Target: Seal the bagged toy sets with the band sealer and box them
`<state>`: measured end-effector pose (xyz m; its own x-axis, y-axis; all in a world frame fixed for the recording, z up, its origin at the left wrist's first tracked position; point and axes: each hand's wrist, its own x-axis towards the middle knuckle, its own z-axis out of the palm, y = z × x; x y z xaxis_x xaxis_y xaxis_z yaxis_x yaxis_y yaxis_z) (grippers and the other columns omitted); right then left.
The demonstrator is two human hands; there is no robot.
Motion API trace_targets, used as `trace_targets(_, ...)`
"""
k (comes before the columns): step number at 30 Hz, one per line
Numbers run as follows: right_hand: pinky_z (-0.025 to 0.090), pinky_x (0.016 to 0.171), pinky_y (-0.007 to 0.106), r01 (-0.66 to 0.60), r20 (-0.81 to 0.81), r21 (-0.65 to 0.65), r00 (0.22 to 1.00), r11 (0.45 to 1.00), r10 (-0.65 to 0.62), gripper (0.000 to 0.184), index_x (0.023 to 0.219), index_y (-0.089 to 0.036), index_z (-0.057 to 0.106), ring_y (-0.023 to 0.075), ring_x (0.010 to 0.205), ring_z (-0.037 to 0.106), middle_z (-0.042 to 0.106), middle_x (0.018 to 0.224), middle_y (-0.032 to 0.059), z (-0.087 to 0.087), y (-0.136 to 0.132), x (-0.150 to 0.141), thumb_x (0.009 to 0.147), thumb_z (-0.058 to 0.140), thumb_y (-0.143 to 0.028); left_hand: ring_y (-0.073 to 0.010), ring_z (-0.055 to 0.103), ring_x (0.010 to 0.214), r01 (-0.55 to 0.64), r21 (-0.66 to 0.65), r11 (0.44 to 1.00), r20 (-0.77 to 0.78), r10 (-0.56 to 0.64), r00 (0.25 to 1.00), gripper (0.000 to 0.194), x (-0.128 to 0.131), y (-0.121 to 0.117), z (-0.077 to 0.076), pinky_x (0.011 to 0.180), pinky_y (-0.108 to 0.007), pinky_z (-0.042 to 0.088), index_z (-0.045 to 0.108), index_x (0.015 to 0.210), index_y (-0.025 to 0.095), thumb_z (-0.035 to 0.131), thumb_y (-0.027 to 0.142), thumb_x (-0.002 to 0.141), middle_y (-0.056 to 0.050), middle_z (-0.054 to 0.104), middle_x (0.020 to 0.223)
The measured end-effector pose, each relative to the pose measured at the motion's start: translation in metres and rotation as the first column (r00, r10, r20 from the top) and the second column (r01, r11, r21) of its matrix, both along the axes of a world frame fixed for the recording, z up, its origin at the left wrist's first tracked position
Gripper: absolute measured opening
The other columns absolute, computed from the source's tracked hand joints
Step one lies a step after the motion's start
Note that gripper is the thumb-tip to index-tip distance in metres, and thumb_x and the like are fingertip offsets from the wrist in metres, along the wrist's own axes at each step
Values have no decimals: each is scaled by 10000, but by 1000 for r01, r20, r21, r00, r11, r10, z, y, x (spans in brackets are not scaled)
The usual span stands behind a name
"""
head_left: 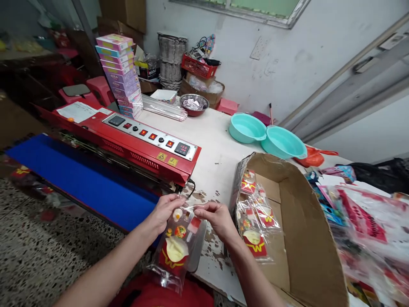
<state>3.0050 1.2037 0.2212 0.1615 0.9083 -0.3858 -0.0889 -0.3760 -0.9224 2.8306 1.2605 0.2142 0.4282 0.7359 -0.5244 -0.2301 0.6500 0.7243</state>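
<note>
My left hand [164,209] and my right hand [215,216] both pinch the top edge of a clear plastic bag [175,249] of small toy pieces in red, yellow and white. The bag hangs between them at the near edge of the white table [217,140]. It sits just in front of the right end of the red sealing machine [143,143] and its blue conveyor belt [79,179]. To the right of my right hand, an open cardboard box [300,221] holds several similar filled bags [255,213].
Two teal basins [266,134] stand at the table's far side. A stack of flat coloured boxes [119,74], a metal bowl [194,104], a red basket [198,66] and cartons line the back wall. Loose packaged goods [361,217] pile at the right. Speckled floor lies to the left.
</note>
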Motion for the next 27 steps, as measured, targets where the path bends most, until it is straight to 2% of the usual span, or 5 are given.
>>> trace_targets(6,485,658,292,123,-47,-23,991,992,-124,304,642,-175,738,176,665,630,742,745,60,-17,0,-8,486,856,-406,-138,620,611,-244,59,968,-80,248,965,381,12,0,-27,601,-238,489,663,774,122,796,394,543,-43,703,697)
trace_targets(10,488,665,286,200,-43,3,979,980,-200,267,692,-184,751,172,683,630,747,775,60,-30,1,-12,518,847,-362,-115,574,519,-311,122,942,-163,328,930,368,17,2,-45,513,-207,446,596,667,144,765,458,573,-5,661,578)
trace_targets(14,483,646,282,259,-31,52,966,965,-257,222,650,-175,732,167,655,623,735,717,48,-46,8,-15,531,838,-329,-135,553,439,-283,90,955,-232,296,927,416,13,8,-48,407,-220,409,594,715,146,740,516,592,-13,648,543)
trace_targets(19,448,543,253,326,-141,6,936,945,-322,298,657,-172,671,135,536,581,681,589,0,-61,21,-18,468,859,-307,-150,620,538,-197,-27,980,-259,183,948,344,-1,17,-40,440,-228,482,619,828,124,781,333,608,-65,696,691)
trace_targets(27,437,492,257,353,-223,-36,909,935,-352,405,703,-164,595,129,489,556,638,571,-20,-69,51,-31,421,844,-317,-154,634,520,-247,-10,969,-288,234,929,423,-25,22,-41,470,-234,506,593,891,129,827,227,553,-51,689,673)
